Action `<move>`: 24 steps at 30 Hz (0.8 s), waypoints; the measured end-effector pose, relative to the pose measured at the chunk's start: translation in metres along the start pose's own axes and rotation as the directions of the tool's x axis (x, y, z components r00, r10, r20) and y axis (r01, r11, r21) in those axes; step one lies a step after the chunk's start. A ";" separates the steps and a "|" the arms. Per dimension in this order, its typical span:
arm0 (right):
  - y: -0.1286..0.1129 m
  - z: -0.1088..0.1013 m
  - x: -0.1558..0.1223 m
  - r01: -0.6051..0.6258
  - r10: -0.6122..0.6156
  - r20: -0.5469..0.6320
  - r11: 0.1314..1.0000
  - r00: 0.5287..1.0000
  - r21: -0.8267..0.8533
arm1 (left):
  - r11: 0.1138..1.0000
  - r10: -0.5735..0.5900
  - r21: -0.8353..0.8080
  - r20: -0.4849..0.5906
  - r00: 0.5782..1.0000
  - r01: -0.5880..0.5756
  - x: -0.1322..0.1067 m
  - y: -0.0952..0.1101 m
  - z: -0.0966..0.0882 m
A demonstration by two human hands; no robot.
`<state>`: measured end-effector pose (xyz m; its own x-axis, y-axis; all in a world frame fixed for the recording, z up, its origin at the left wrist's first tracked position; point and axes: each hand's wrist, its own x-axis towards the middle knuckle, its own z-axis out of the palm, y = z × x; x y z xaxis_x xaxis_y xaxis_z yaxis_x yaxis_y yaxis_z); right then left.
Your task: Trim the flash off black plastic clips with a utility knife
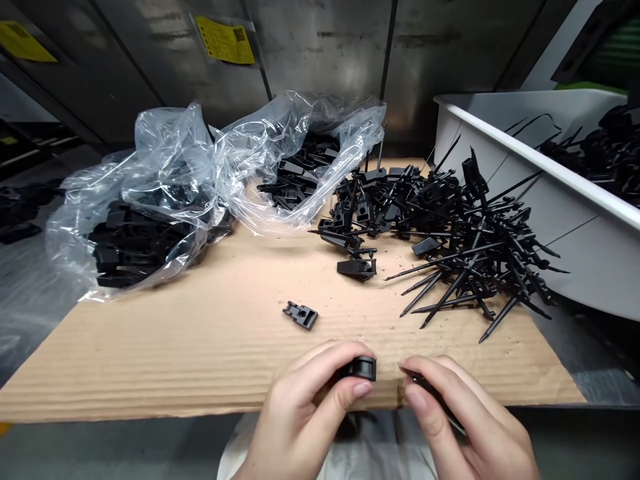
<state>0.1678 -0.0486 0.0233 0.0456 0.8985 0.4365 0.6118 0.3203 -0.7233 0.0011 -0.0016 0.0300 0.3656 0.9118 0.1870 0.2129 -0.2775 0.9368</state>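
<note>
My left hand [305, 413] pinches a small black plastic clip [361, 368] between thumb and fingers at the near edge of the cardboard sheet [200, 347]. My right hand [465, 427] is closed on a thin black pointed strap [425, 385], its tip aimed at the clip a few centimetres away. One loose black clip [301, 315] lies on the cardboard just beyond my left hand. Another clip [357, 268] lies farther back, at the edge of a heap of black straps and clips [450, 227].
Two open clear plastic bags hold black parts, one at the left [135, 227] and one at the back centre [300, 167]. A white bin [550, 193] with more black straps stands at the right. Metal panels with yellow labels [225, 40] rise behind.
</note>
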 end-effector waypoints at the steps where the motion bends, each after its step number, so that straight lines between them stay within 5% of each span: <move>1: 0.001 0.001 0.000 0.055 -0.054 0.014 0.998 0.998 -0.038 | 0.998 0.061 0.023 0.001 0.998 -0.061 0.002 0.000 -0.001; 4: 0.003 0.006 -0.002 0.121 -0.119 0.032 0.988 0.992 -0.091 | 0.982 0.176 0.067 0.008 0.984 -0.176 0.007 0.002 -0.001; 11: 0.000 0.009 -0.003 0.078 -0.069 0.059 0.984 0.996 -0.160 | 0.973 0.198 0.105 0.071 0.978 -0.204 0.009 0.004 -0.002; 24: -0.009 -0.005 0.015 -0.018 0.007 0.260 0.999 0.966 0.039 | 0.971 0.222 0.069 0.087 0.971 -0.229 0.011 0.003 -0.003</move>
<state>0.1669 -0.0389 0.0388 -0.1569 0.9479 0.2774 0.5798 0.3158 -0.7511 0.0033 0.0080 0.0357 0.4811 0.7974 0.3643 0.1860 -0.4990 0.8464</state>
